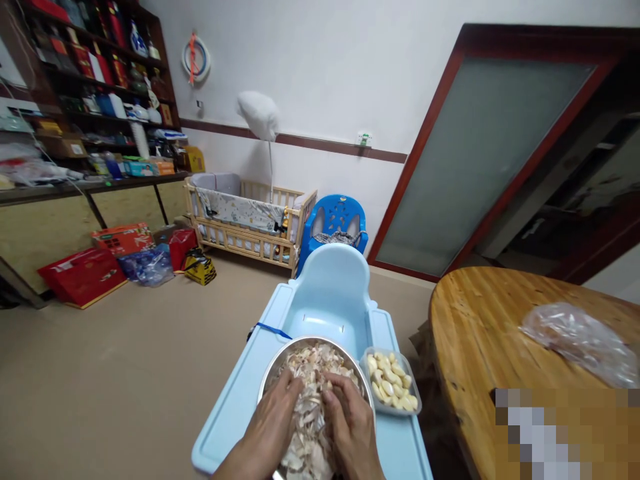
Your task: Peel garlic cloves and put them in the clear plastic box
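Note:
A metal bowl (280,363) full of pale garlic skins (313,363) rests on the tray of a light blue baby chair (240,400). Both my hands are down in the skins. My left hand (274,417) and my right hand (347,417) sit side by side with fingers curled and pressed into the heap, touching near the middle. What their fingertips grip is buried under the skins. Just right of the bowl stands a small clear plastic tub (393,381) holding several peeled garlic cloves.
A round wooden table (480,333) with a crumpled plastic bag (575,340) stands at the right. Beyond the chair are a blue plastic chair (333,217), a wooden crib (250,217), red boxes (85,273) on the floor and cluttered shelves (95,73).

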A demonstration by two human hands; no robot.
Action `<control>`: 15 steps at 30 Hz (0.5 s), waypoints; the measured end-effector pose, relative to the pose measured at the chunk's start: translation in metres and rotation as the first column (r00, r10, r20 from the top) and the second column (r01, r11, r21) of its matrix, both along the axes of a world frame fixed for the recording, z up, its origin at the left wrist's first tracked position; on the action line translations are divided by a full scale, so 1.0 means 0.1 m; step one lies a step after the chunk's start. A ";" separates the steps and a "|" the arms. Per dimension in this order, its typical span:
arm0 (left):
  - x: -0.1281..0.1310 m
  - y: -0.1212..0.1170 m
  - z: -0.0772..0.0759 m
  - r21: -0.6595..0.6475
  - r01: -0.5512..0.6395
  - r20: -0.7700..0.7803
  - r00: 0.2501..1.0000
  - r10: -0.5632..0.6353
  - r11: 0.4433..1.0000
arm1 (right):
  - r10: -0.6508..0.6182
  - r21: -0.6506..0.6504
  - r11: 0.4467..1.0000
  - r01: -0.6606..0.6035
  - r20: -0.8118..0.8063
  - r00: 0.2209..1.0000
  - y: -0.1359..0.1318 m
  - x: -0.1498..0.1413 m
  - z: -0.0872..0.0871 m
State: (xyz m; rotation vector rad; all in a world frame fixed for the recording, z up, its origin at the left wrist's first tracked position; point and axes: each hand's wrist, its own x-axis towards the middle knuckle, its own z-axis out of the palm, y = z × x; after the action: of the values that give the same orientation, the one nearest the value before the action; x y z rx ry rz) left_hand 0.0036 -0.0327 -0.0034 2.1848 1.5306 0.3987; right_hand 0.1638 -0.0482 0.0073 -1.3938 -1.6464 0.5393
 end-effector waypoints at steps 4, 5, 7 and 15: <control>0.02 -0.03 0.14 0.048 -0.018 0.102 0.995 0.013 0.999 | -0.017 0.063 0.998 0.019 -0.029 0.999 -0.08 0.13 0.07; 0.03 -0.03 0.18 0.047 -0.031 0.116 0.993 0.025 0.998 | -0.021 0.066 0.998 0.024 -0.034 0.999 -0.10 0.16 0.08; 0.03 -0.03 0.26 0.029 -0.044 0.116 0.992 0.041 0.999 | -0.029 0.060 0.998 0.032 -0.046 0.999 -0.14 0.21 0.08; -0.06 0.00 0.37 0.183 -0.030 0.239 0.971 -0.015 0.983 | -0.071 0.019 0.997 0.074 -0.119 0.990 -0.20 0.25 -0.04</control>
State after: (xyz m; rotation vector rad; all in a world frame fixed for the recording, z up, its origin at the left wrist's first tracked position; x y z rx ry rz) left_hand -0.0027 -0.0330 0.0336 2.1733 1.4184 0.8058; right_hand 0.1885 -0.0679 0.0031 -1.3731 -1.4973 0.5480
